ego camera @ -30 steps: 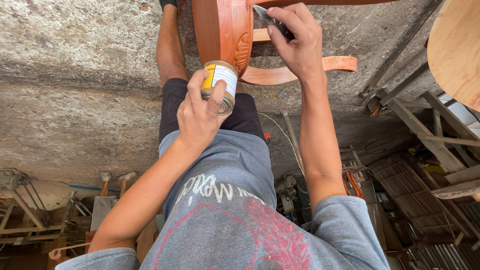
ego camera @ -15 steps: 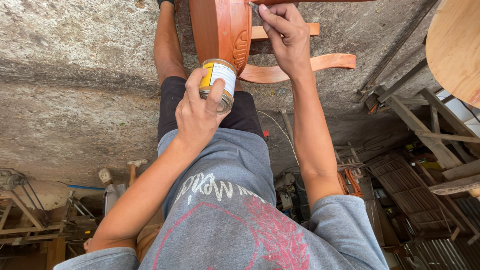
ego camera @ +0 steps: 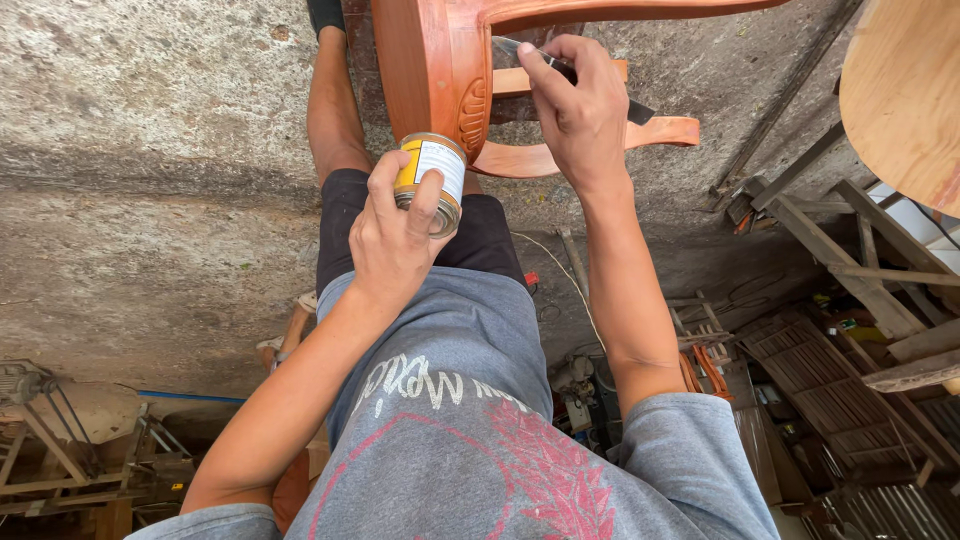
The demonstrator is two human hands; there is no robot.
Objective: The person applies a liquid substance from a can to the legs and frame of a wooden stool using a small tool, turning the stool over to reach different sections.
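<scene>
Tin can (ego camera: pixel 430 180), small and round with a yellow-and-white label, sits in my left hand (ego camera: pixel 395 235), fingers wrapped around its side, held above my lap and just beside the carved leg of the orange wooden chair (ego camera: pixel 440 70). My right hand (ego camera: pixel 575 110) is closed around a dark-handled tool (ego camera: pixel 600 90), thumb and fingers pinching it, with its tip against the chair's frame near a pale crossbar (ego camera: pixel 515 82); I cannot tell what kind of tip the tool has. Beneath the chair lies a rough concrete floor (ego camera: pixel 150 180). To the right stand wooden frames (ego camera: pixel 850 240) and a round wooden board (ego camera: pixel 905 90). I am wearing a grey shirt and dark shorts.
</scene>
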